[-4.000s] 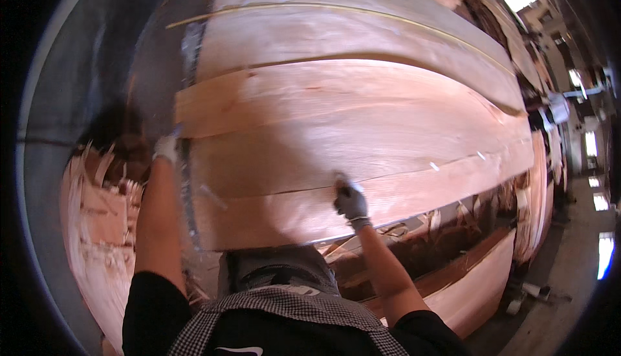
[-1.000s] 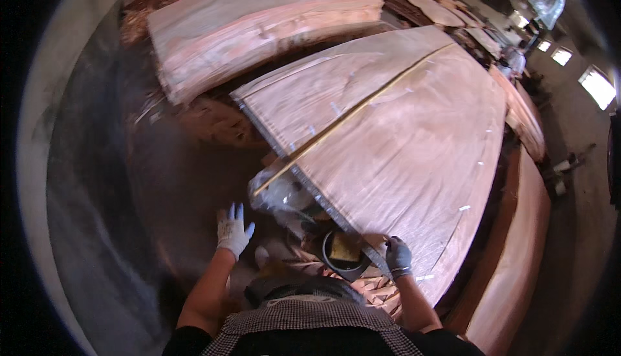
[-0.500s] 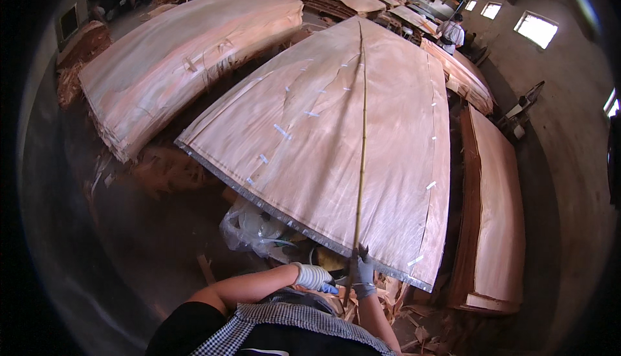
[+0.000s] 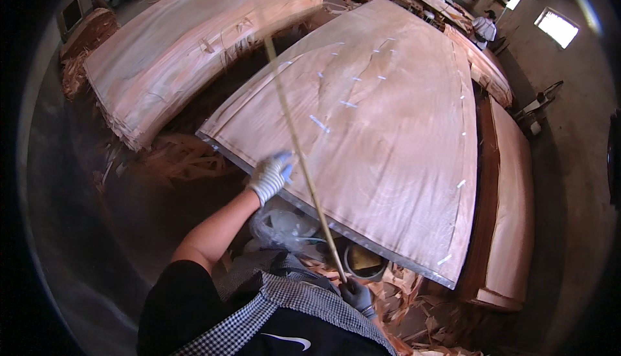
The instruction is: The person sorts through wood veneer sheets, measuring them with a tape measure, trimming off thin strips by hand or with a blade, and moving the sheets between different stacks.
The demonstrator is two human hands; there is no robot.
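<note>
My right hand (image 4: 357, 295), in a dark grey glove, is closed around the near end of a long thin bamboo pole (image 4: 299, 146). The pole slants away to the far left across a broad sheet of wood veneer (image 4: 381, 155) joined with short pieces of pale tape. At the sheet's near left edge is my left hand (image 4: 272, 176), in a white striped glove with blue at the fingers. Its blurred fingers look stretched out and apart over the sheet, close to the pole.
A thick veneer stack (image 4: 194, 45) stands at the left, and another stack (image 4: 508, 207) at the right. Below the near edge are a clear plastic bag (image 4: 284, 226), a round container (image 4: 365, 260) and wood scraps (image 4: 404, 285). A person (image 4: 484, 29) stands far right.
The pole has swung from the sheet's middle to its left side. My right hand has dropped toward my body; my left hand has moved forward and left to the sheet's edge.
</note>
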